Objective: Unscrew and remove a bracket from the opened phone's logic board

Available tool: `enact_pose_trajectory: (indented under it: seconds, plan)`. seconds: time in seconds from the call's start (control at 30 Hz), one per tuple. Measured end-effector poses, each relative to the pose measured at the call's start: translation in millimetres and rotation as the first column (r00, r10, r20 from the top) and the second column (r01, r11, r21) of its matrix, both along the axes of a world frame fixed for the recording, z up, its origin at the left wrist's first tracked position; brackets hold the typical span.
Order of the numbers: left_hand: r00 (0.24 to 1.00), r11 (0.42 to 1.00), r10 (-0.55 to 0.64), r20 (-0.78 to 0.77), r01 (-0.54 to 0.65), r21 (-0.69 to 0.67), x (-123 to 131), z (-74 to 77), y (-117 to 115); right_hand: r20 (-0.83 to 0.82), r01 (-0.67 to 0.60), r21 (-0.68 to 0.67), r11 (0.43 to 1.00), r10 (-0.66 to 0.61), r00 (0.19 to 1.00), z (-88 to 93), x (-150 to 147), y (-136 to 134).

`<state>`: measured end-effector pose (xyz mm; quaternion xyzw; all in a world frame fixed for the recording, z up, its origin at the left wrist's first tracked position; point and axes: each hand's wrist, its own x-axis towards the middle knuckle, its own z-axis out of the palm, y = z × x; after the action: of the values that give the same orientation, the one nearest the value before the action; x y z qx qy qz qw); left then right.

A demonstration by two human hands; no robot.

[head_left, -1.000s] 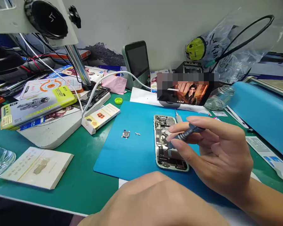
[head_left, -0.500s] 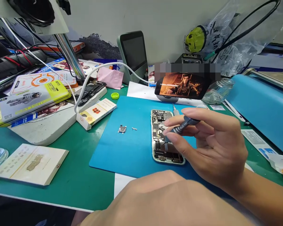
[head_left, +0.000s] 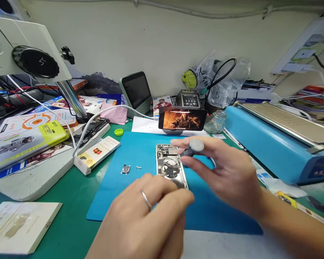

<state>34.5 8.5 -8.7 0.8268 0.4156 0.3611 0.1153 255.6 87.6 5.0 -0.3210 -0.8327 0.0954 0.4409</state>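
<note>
An opened smartphone (head_left: 162,162) with bare circuitry lies on the blue mat (head_left: 110,194). Over its upper right side, my right hand (head_left: 226,169) grips a dark grey screwdriver (head_left: 196,146) between thumb and fingers, its round end cap facing me. The screwdriver's tip is out of sight. Wearing a ring, my left hand (head_left: 145,216) is closed in front of the phone and covers its lower end. Its fingertips are hidden, so anything held there does not show. Left of the phone lie a small camera-like module (head_left: 125,169) and a tiny metal piece (head_left: 138,167).
A propped phone playing a video (head_left: 182,119) stands behind the mat, beside a glass jar (head_left: 216,121). A blue machine (head_left: 270,144) flanks the right. Leftward are a cigarette box (head_left: 97,154), a green cap (head_left: 118,132), a microscope stand (head_left: 70,100) and stacked boxes (head_left: 35,136).
The view has tilted upward. My left hand has come up to the phone's lower end. In my right hand the screwdriver has turned, its cap now towards me.
</note>
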Motion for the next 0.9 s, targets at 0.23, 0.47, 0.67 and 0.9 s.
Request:
enact_pose_trajectory:
  seconds: [0.23,0.47,0.67,0.9]
  plan:
    - [0.945,0.971,0.039,-0.326,-0.112,-0.209,-9,-10.5,11,0.359,-0.066,0.036,0.997,0.049,0.932,16.5,69,48]
    - [0.923,0.853,0.078,-0.378,-0.258,-0.454,-9,-18.0,13,0.520,-0.101,-0.049,0.994,0.112,0.847,-14.7,80,64]
    - [0.930,0.823,0.099,-0.354,-0.276,-0.496,-6,-18.9,6,0.556,-0.055,-0.107,0.993,0.105,0.824,-21.8,74,64]
    - [0.937,0.845,0.252,-0.243,-0.336,-0.417,2,-37.1,-1,0.544,-0.050,-0.147,0.988,0.123,0.830,-23.5,79,70]
